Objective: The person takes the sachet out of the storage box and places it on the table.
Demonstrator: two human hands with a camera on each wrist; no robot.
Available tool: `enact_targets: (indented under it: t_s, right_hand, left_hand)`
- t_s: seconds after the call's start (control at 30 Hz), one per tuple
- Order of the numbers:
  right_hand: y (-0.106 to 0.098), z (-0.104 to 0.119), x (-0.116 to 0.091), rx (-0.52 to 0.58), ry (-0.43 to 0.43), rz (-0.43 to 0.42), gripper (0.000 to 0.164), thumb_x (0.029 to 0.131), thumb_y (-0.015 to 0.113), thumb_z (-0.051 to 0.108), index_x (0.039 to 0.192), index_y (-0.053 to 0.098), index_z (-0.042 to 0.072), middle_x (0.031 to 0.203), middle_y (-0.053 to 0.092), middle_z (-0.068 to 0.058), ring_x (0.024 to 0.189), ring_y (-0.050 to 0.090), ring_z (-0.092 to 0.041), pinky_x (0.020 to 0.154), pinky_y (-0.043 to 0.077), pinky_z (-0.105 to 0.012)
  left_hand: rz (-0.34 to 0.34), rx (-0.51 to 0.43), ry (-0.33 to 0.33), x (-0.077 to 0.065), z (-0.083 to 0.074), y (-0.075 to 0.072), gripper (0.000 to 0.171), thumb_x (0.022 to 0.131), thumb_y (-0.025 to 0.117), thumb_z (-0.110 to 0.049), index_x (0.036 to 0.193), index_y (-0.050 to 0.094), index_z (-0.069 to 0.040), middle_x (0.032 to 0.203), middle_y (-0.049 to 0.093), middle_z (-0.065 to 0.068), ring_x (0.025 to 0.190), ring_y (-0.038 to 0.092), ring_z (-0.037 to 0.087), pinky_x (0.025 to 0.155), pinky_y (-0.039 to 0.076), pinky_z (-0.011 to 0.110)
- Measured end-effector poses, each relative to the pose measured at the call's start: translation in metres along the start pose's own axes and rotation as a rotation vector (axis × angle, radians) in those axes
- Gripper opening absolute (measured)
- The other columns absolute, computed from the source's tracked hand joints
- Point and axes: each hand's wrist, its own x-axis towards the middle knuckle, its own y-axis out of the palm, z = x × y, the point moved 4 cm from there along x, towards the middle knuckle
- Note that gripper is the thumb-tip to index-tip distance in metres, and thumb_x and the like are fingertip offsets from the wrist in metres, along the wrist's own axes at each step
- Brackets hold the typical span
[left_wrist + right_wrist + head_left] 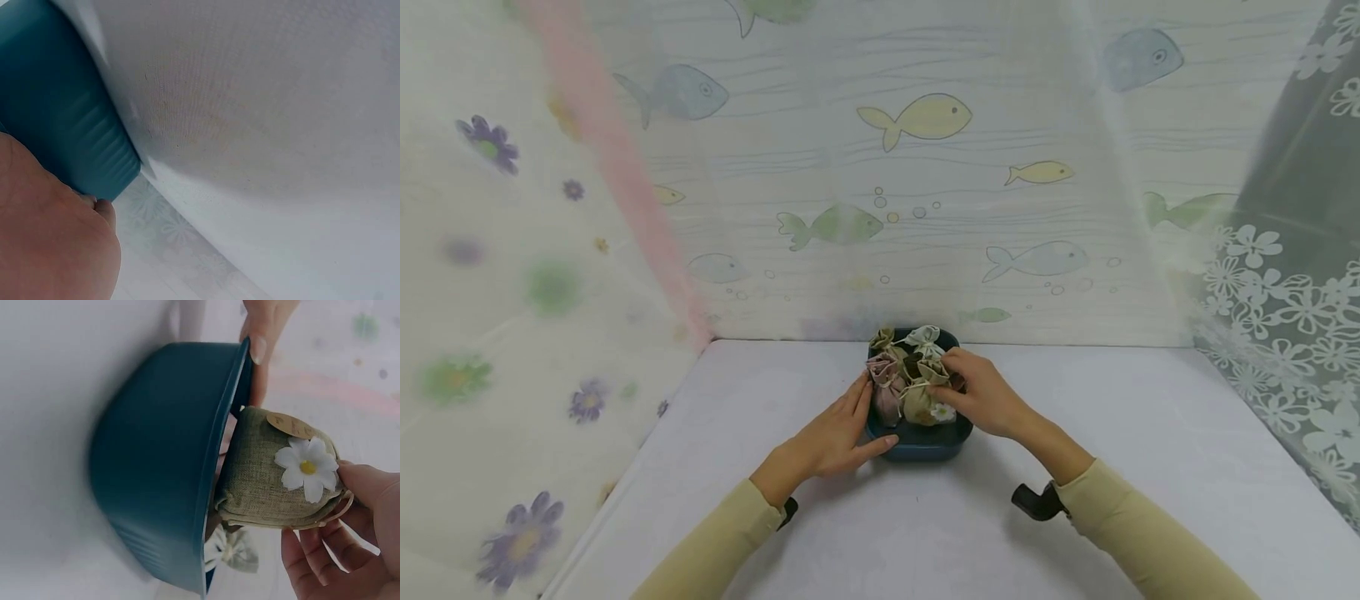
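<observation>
Pouch, pinched by right hand; basin rim below

One blue tub; at least four cloth pouches; two hands

From my head I look forward and down, well back from my left hand and right hand. My left wrist's view peers closely past that hand at the tub's outside and bench. My right wrist's, turned sideways, faces the green pouch just before my hand; the head view shares pouch, tub and both hands.
</observation>
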Motion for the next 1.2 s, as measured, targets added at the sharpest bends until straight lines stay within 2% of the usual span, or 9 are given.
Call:
enact_targets:
  t_s: [0.23,0.33,0.67,0.93,1.2]
  right_hand:
    - [-0.01,-0.001,-0.001,-0.008,0.017,-0.01,0.027,0.096,0.074,0.014,0.081,0.051,0.015,0.086,0.051,-0.005,0.079,0.052,-0.017,0.075,0.053,-0.04]
    - [-0.014,-0.003,-0.002,-0.016,0.023,-0.014,0.027,0.096,0.074,0.014,0.082,0.051,0.015,0.086,0.051,-0.002,0.08,0.053,-0.015,0.078,0.055,-0.044]
    - [-0.026,-0.015,-0.01,-0.038,0.014,-0.028,0.025,0.095,0.075,0.013,0.082,0.054,0.016,0.087,0.052,0.005,0.083,0.055,-0.013,0.076,0.054,-0.032]
    - [-0.038,-0.025,-0.02,-0.056,0.032,-0.042,0.016,0.095,0.075,0.012,0.087,0.061,0.015,0.093,0.059,0.004,0.084,0.057,-0.014,0.076,0.054,-0.032]
    - [-0.054,-0.036,-0.029,-0.096,0.036,-0.056,0.006,0.096,0.074,0.01,0.097,0.067,0.011,0.1,0.064,0.001,0.086,0.058,-0.014,0.076,0.055,-0.031]
  left_hand:
    - [-0.033,-0.012,0.019,0.001,-0.001,-0.001,0.105,0.099,0.032,-0.077,0.163,0.002,0.001,0.171,-0.008,0.015,0.158,0.003,0.029,0.125,0.02,0.049]
    - [-0.028,-0.011,0.021,0.001,-0.002,-0.001,0.105,0.099,0.032,-0.076,0.163,0.001,0.001,0.171,-0.009,0.015,0.158,0.002,0.029,0.125,0.019,0.049]
    - [-0.037,-0.008,0.026,0.001,-0.001,0.0,0.106,0.099,0.032,-0.077,0.163,0.002,0.002,0.171,-0.008,0.016,0.158,0.002,0.03,0.125,0.018,0.049]
    - [-0.03,0.007,0.015,0.001,-0.001,-0.001,0.106,0.099,0.033,-0.077,0.163,0.0,0.001,0.171,-0.008,0.014,0.158,0.002,0.029,0.125,0.018,0.047]
    - [0.002,0.025,-0.013,0.0,-0.001,0.001,0.109,0.096,0.026,-0.082,0.163,-0.004,-0.003,0.171,-0.014,0.01,0.158,-0.002,0.023,0.126,0.015,0.043]
